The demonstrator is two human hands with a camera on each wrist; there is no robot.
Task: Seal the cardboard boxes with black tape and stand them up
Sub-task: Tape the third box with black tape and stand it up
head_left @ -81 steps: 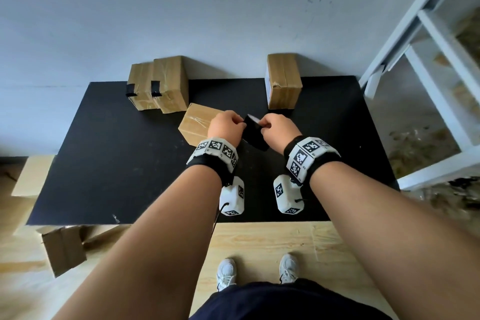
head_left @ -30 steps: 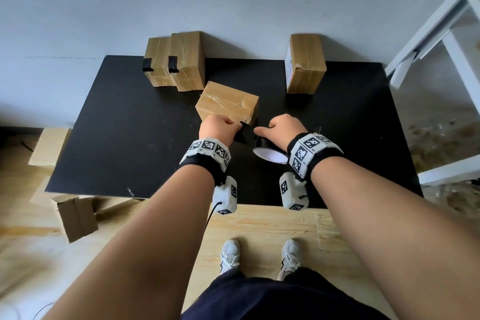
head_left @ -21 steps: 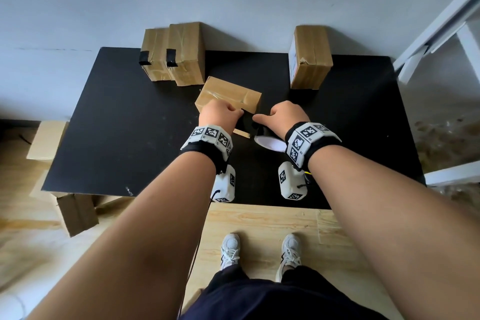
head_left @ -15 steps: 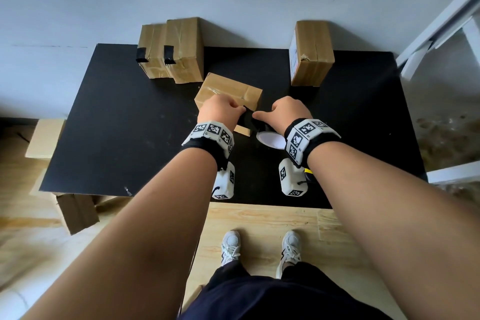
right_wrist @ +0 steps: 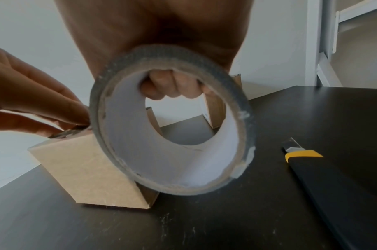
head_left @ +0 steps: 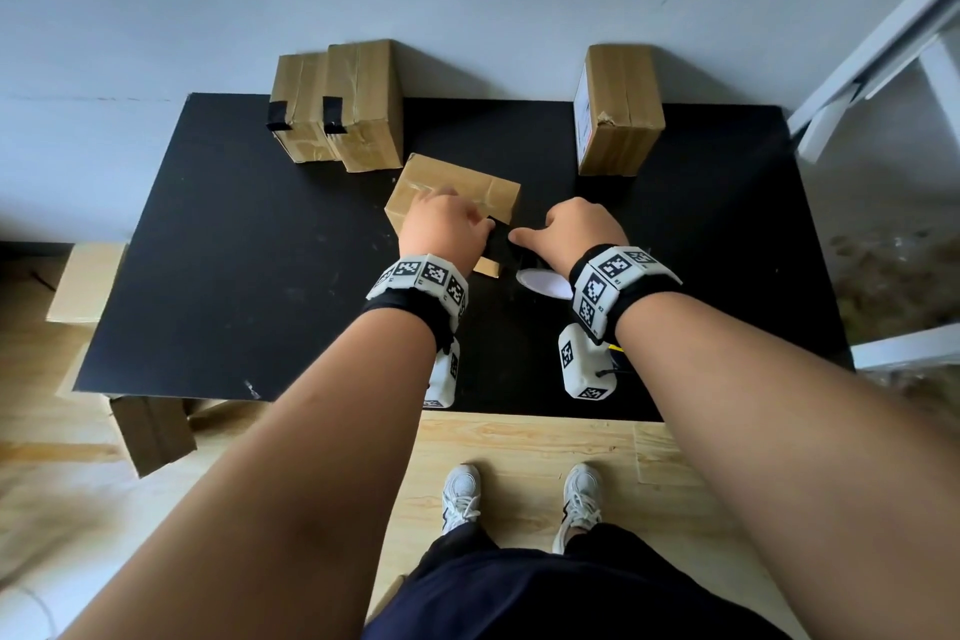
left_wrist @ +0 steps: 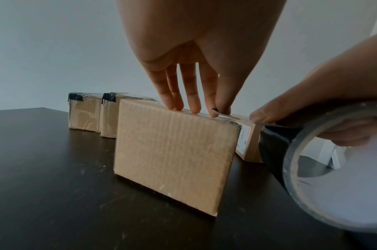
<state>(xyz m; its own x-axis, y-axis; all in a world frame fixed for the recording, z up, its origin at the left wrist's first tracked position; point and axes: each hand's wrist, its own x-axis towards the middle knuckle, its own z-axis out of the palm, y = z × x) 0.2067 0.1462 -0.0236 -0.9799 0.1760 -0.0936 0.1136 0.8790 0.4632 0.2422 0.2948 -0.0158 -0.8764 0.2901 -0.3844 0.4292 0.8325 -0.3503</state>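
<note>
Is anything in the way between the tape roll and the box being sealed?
Nothing visible. The tape roll in the right hand sits right beside the box, and the left hand already presses its strip onto the top.

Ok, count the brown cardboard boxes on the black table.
4: two black-taped boxes standing far left, one standing far right, one lying under the left hand.
</note>
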